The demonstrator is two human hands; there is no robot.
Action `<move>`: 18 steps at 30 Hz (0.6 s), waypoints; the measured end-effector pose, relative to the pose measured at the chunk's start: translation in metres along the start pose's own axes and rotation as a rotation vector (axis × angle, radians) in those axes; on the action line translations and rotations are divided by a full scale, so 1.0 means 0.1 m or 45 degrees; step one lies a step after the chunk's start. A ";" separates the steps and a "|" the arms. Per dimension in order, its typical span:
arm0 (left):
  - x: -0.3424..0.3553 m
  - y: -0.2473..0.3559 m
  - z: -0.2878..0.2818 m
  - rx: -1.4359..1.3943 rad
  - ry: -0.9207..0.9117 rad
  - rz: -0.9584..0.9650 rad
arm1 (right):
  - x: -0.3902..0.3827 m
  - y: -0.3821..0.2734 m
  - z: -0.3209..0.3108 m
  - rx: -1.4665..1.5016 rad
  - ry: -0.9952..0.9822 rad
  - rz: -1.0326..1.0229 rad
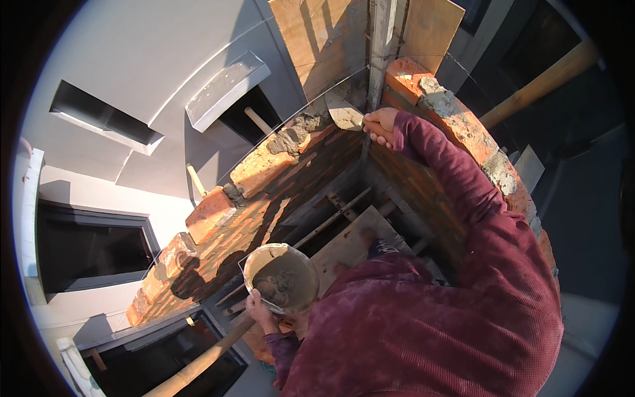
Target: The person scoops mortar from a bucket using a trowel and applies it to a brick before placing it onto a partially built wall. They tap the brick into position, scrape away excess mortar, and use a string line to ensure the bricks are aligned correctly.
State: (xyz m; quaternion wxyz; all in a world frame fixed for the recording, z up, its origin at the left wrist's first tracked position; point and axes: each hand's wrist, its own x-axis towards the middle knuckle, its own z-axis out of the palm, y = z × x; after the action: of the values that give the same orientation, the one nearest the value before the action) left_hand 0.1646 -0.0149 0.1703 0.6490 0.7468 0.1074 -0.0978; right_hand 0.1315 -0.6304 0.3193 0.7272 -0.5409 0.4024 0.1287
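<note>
My right hand (pixel 381 126) is closed round the handle of a trowel (pixel 345 115), its blade over the far end of the left brick wall (pixel 259 168), close to the corner. Grey mortar (pixel 291 137) lies in lumps along the top of that wall near the blade. My left hand (pixel 261 311) grips the near-left rim of a bucket (pixel 305 271), which is tilted a little and holds wet mortar (pixel 278 286). The bucket is in front of my body, beside the inner face of the left wall.
A second brick wall (pixel 463 126) meets the corner from the right. Between them stand a metal post (pixel 381 53) and plywood boards (pixel 317 40). A thin line runs along the left wall's top. Bamboo poles (pixel 205 360) and a plank platform (pixel 350 241) are below.
</note>
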 end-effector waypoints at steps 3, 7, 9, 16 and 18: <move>0.00 -0.25 -0.03 0.004 -0.004 0.003 | -0.08 0.02 0.24 -0.055 -0.082 0.027; -0.15 -0.16 0.05 -0.014 0.065 -0.011 | -0.37 0.38 0.62 -0.010 -0.137 -0.233; -0.16 -0.18 -0.06 -0.065 0.038 -0.061 | -0.38 0.69 0.69 0.162 -0.076 -0.457; -0.25 0.02 -0.41 -0.067 0.038 -0.090 | -0.31 0.51 0.68 0.092 -0.005 -0.121; -0.20 -0.06 -0.48 -0.044 0.043 -0.062 | -0.28 0.43 0.76 0.112 -0.038 -0.094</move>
State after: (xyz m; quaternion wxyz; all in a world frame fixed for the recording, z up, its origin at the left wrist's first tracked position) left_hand 0.1445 0.0329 0.1772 0.6573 0.7342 0.1382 -0.0990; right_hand 0.1203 -0.5395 0.3171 0.7604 -0.5210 0.3765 0.0923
